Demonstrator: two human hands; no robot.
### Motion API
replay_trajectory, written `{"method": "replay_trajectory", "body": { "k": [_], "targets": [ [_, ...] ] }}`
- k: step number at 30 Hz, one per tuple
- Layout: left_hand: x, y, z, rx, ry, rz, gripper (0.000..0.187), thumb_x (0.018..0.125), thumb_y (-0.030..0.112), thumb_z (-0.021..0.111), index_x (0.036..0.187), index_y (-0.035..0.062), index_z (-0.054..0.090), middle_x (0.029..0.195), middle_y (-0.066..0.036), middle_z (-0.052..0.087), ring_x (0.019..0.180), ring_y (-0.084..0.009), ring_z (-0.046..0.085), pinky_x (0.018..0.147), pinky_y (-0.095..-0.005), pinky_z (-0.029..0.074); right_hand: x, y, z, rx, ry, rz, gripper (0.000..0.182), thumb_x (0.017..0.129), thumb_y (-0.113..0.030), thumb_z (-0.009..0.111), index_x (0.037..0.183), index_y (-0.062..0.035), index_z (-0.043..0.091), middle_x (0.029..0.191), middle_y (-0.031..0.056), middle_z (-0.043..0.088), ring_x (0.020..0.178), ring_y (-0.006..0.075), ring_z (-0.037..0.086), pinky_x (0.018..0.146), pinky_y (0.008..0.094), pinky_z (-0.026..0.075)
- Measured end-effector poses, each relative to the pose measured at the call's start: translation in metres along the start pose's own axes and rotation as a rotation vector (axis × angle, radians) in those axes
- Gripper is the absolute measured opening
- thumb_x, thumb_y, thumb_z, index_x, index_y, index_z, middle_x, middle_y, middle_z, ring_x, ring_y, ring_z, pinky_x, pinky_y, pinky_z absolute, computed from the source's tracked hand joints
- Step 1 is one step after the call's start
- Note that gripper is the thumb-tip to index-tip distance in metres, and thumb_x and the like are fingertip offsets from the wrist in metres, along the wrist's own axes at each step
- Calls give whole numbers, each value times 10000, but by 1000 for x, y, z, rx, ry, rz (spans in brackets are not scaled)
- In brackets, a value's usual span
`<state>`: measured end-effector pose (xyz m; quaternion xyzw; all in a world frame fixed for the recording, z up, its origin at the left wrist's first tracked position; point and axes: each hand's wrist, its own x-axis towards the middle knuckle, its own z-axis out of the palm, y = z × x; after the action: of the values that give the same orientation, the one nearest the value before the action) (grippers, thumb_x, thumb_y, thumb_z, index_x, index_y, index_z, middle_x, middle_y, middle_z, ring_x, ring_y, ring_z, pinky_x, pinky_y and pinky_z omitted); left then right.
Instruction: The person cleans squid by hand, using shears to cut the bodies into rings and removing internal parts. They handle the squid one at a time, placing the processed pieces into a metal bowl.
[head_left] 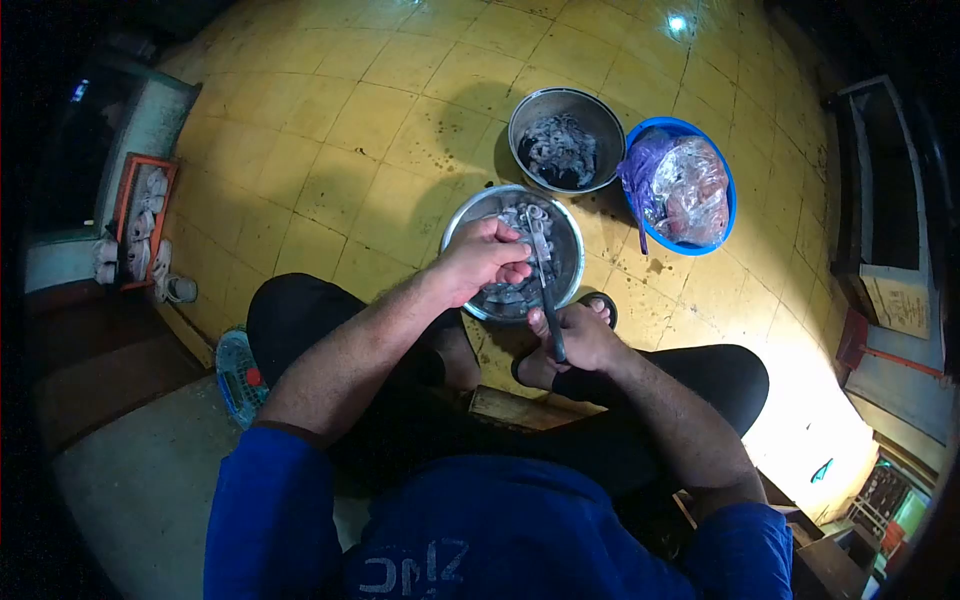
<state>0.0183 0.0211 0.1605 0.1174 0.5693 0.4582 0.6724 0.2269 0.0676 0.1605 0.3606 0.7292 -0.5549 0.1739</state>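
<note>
My right hand [582,338] is wrapped round the black handle of a knife [546,275], whose blade points away from me over a metal bowl [455,222]. My left hand [483,262] is pinched above the same bowl, its fingertips beside the blade; what they hold is too small to make out. Greyish, wet pieces [505,293] that look like small seafood lie in the bowl. One pale piece [536,213] shows at the blade's tip.
Behind the bowl stands a larger metal pot [513,130] with similar grey pieces [562,150]. A blue basin [731,190] at its right holds clear and purple plastic bags [690,190]. An orange shoe rack [130,215] stands at the left; a teal basket [236,375] is near my left knee.
</note>
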Motion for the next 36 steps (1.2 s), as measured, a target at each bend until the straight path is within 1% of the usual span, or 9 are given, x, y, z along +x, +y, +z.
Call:
{"method": "replay_trajectory", "body": {
  "k": [2, 4, 8, 10, 15, 17, 27, 29, 36],
  "targets": [
    [1, -1, -2, -15, 12, 11, 217, 863, 66, 645, 1008, 14, 491, 874, -82, 603, 692, -140, 637, 605, -256, 548, -1, -3, -4, -6, -37, 14, 725, 892, -664, 417, 537, -42, 530, 495, 47, 564, 468, 156, 583, 496, 291, 473],
    [1, -1, -3, -36, 4, 23, 182, 866, 65, 638, 980, 16, 504, 857, -72, 601, 702, -133, 636, 603, -255, 547, -8, -16, -12, 2, -137, 131, 761, 876, -696, 386, 728, 9, 633, 621, 154, 628, 718, 316, 665, 686, 423, 503],
    [2, -7, 1, 56, -21, -1, 253, 863, 62, 636, 1059, -31, 507, 932, -121, 608, 728, -160, 653, 620, -254, 566, 0, 1, -8, 24, -40, 70, 795, 863, -728, 362, 718, 5, 636, 632, 138, 638, 702, 293, 665, 676, 402, 508],
    [3, -7, 2, 53, -18, -1, 206, 889, 57, 597, 1076, -6, 537, 943, -93, 612, 768, -132, 642, 640, -228, 551, 1, -1, -9, 184, -44, 34, 775, 867, -724, 357, 600, -21, 543, 525, 58, 565, 457, 140, 577, 466, 275, 470],
    [4, -1, 0, -143, 56, 132, 210, 909, 45, 568, 1112, 2, 535, 986, -94, 608, 841, -135, 634, 668, -219, 542, 1, -1, -11, 197, -72, 71, 797, 877, -728, 310, 628, -9, 547, 536, 57, 543, 451, 145, 553, 461, 276, 453],
    [3, 0, 1, -43, 162, 179, 207, 912, 65, 581, 1102, 3, 528, 960, -81, 605, 811, -126, 623, 652, -231, 529, -2, -6, -10, 216, -123, 87, 799, 884, -723, 301, 634, -5, 547, 535, 55, 534, 453, 147, 546, 465, 279, 448],
    [11, -12, 0, 14, 192, 244, 195, 898, 62, 610, 1056, 11, 509, 906, -70, 599, 762, -117, 597, 659, -249, 516, 0, -2, -8, 131, -180, -5, 814, 877, -742, 275, 646, -13, 555, 567, 64, 556, 514, 168, 562, 519, 309, 444],
    [10, -12, 0, 147, 139, 254, 200, 895, 59, 615, 1049, 7, 497, 900, -71, 598, 753, -119, 599, 661, -255, 519, 0, -1, -8, 119, -185, -21, 820, 872, -748, 275, 646, -12, 554, 573, 68, 563, 526, 173, 569, 531, 318, 452],
    [5, -6, 4, 120, 108, 238, 180, 891, 67, 627, 1002, 15, 495, 869, -71, 610, 732, -117, 608, 646, -247, 522, -2, -6, -3, -65, 16, 15, 806, 851, -760, 326, 566, -46, 569, 537, 63, 582, 574, 204, 622, 610, 354, 495]
  ]
}}
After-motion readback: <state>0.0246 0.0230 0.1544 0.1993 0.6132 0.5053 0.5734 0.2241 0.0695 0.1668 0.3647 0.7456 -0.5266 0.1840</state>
